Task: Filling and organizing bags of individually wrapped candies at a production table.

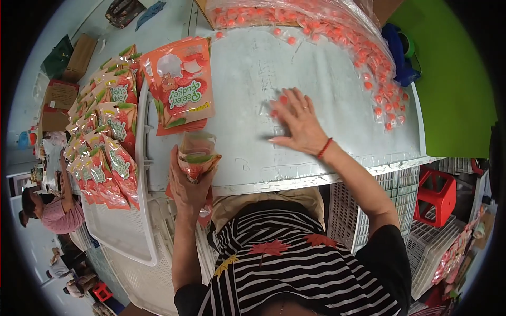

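Note:
Near the table's front edge, my left hand [184, 190] is wrapped round a stand-up pouch [198, 147] held with its mouth upward. The pouch has a clear upper part and a red and green print; its contents are hard to make out. My right hand [305, 126], with a red cord at the wrist, reaches over the table with fingers spread. By its fingertips lie a few red candies [274, 113] in clear wrappers, partly covered by the hand. Beyond my left hand rests a stack of flat orange-pink pouches [184, 87].
Wrapped red candies [363, 52] spill from a plastic-lined box at the far side. Filled pouches [105, 131] crowd a white tray [150, 231] on the left. A blue tape dispenser [403, 58] sits far right; a red stool [435, 197] stands below. Several people are in the left background.

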The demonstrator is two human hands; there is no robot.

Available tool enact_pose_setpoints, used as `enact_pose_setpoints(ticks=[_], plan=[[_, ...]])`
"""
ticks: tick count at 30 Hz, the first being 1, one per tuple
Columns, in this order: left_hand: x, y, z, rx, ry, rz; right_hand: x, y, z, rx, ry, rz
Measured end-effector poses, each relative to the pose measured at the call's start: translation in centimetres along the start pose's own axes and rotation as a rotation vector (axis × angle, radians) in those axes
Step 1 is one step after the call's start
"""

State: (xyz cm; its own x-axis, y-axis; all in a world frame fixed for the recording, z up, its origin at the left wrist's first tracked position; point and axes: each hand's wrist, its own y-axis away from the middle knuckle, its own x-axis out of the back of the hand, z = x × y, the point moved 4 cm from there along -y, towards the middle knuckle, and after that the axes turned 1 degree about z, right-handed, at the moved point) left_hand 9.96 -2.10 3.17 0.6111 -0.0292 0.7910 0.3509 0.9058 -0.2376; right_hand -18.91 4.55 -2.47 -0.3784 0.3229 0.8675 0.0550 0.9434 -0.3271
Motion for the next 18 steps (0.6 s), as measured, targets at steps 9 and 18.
enact_pose_setpoints(ticks=[9,18], plan=[[1.3,1.3,-0.6,-0.003,-0.012,0.081,-3.0,-2.1,-4.7,-0.097,-0.21,0.207],[1.7,0.6,2.2,-0.124,0.021,0.097,10.0,9.3,16.9,-0.454,0.398,0.576]])
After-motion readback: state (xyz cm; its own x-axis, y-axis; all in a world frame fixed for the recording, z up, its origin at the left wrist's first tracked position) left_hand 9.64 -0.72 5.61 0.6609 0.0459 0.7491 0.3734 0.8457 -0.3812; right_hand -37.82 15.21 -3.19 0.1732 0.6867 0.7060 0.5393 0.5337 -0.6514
